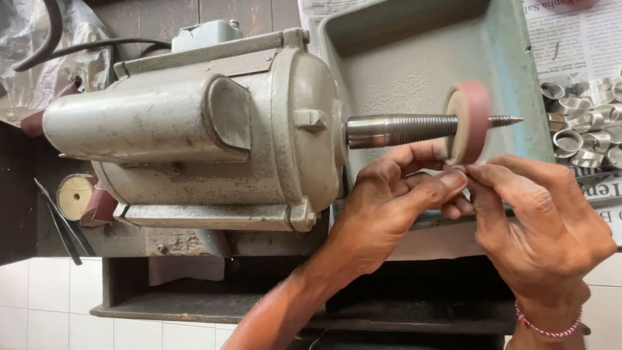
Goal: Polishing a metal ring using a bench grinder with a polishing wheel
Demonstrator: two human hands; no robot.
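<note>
A grey electric motor (194, 129) lies across the bench with a threaded tapered spindle (402, 128) pointing right. A reddish buffing wheel (468, 120) sits on that spindle. My left hand (389, 204) and my right hand (538, 220) meet just under the wheel's lower edge. Their fingertips pinch a small metal ring (459, 168), mostly hidden by the fingers, which touches the wheel's rim. A pink bead bracelet is on my right wrist.
A grey-green metal tray (414, 52) sits behind the wheel. Several silver rings (586, 123) are piled on newspaper at the right. A spare wheel (78, 194) lies below the motor at the left, beside dark flat tools. A black cable (84, 46) runs at the upper left.
</note>
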